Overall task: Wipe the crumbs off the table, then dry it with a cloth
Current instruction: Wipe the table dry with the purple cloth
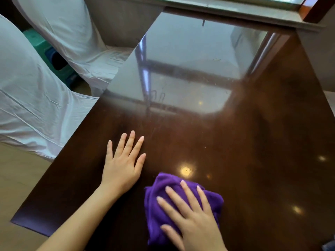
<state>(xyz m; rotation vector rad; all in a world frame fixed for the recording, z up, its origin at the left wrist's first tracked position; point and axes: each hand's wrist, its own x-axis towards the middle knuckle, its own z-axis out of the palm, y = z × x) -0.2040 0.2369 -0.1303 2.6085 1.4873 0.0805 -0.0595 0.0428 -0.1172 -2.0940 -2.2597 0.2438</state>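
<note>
A dark, glossy brown worktop (262,142) fills most of the scene, running away toward a window sill (235,13) at the far end. Its polished surface mirrors the window frame in a pale patch across the far half, and a few small round glints of light sit on the near right part. Faint smears and specks show in the sheen around the middle; I cannot tell whether they are crumbs or only marks.

To the left of the worktop stand two chairs in white fabric covers (27,98), one nearer and one farther back, with something green (45,49) showing between them.

Near the front edge lies a bunched purple cloth (159,205), flat on the wood just right of centre. The right hand (195,218) lies on top of it, palm down, fingers spread and pressing the cloth onto the surface rather than gripping it. The left hand (123,163) rests just beside it to the left, flat on bare wood, fingers splayed and holding nothing. The two hands are close but not touching.
</note>
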